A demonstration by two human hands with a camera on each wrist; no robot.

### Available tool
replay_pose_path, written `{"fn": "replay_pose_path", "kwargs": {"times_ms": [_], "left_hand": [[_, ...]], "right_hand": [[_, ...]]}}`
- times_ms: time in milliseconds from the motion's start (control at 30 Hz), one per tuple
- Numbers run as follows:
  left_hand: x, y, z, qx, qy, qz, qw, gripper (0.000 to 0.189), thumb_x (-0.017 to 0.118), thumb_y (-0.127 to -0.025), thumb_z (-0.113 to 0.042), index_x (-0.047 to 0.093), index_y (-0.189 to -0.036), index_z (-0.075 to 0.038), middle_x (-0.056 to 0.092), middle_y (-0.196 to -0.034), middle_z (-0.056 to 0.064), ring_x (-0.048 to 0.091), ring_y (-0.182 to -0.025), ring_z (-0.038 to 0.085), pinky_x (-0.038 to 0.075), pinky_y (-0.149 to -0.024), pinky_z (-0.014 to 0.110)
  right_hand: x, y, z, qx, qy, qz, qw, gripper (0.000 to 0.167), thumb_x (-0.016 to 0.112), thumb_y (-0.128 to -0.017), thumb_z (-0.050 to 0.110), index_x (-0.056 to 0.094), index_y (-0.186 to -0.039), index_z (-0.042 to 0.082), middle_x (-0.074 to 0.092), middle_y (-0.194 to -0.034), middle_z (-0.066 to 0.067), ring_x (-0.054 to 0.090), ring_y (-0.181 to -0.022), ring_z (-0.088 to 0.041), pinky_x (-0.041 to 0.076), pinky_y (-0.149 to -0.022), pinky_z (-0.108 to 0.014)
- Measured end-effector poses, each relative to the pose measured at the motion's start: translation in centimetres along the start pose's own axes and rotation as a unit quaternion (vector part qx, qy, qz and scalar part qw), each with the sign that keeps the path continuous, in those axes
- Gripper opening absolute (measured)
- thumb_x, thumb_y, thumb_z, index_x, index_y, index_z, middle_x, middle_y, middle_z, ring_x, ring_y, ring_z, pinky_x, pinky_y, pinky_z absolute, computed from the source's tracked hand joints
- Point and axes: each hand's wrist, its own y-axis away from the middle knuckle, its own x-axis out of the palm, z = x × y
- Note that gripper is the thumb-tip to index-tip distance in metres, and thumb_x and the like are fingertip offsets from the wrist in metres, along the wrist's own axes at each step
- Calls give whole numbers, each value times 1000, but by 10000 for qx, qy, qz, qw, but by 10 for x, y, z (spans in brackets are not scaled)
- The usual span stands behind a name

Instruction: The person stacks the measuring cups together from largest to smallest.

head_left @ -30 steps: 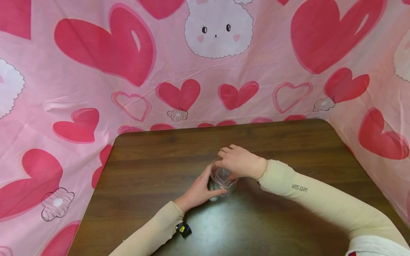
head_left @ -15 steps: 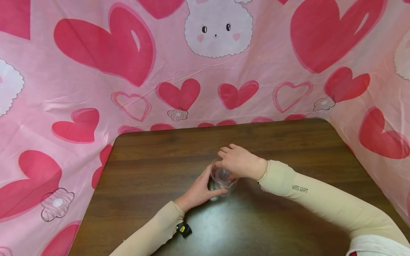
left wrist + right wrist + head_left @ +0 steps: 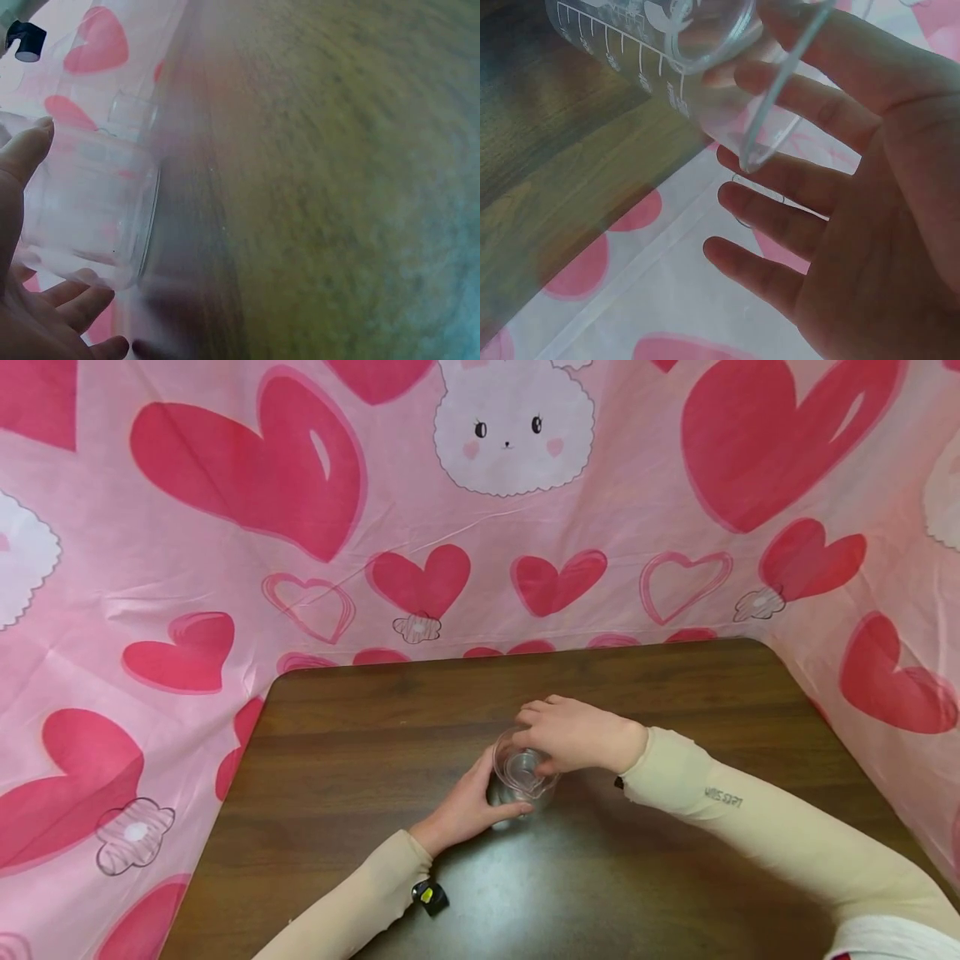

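Right hand (image 3: 576,735) shifted, beaker (image 3: 90,199) beneath.

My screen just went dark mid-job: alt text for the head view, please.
A person's left hand grips a clear container at a brown wooden table, and the right hand reaches over its rim. Pink heart-patterned cloth hangs behind.

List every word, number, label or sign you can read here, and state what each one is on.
"Lets Slim", as best it reads, upside down: on the right sleeve.
White scale marks with numbers: on the clear container; too blurred to read.
White print beside that scale: same container; also unreadable.
Black-and-yellow wrist device: no text can be made out.
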Motion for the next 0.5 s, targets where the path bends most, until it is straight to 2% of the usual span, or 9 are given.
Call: {"fn": "replay_pose_path", "kwargs": {"times_ms": [167,500], "left_hand": [[0,0,-1,-2,-101,-22,9999,102,84,-87,-48,22,-165,-26,38,-163,-2,42,-146,16,38,-117,47],[1,0,0,-71,-109,-8,9999,99,85,-87,-44,25,-164,-22,37,-164,1,41,-146,17,37,-118,47]], "right_hand": [[-4,5,-4,-32,-370,130,9992,42,88,-85,35,74,-120,17,67,-130,-11,60,-126,-32,50,-103,-52],[-8,17,-9,26,-637,-139,9979,38,88,-85,34,72,-115,16,68,-124,-10,62,-119,-30,49,-103,-53]]}}
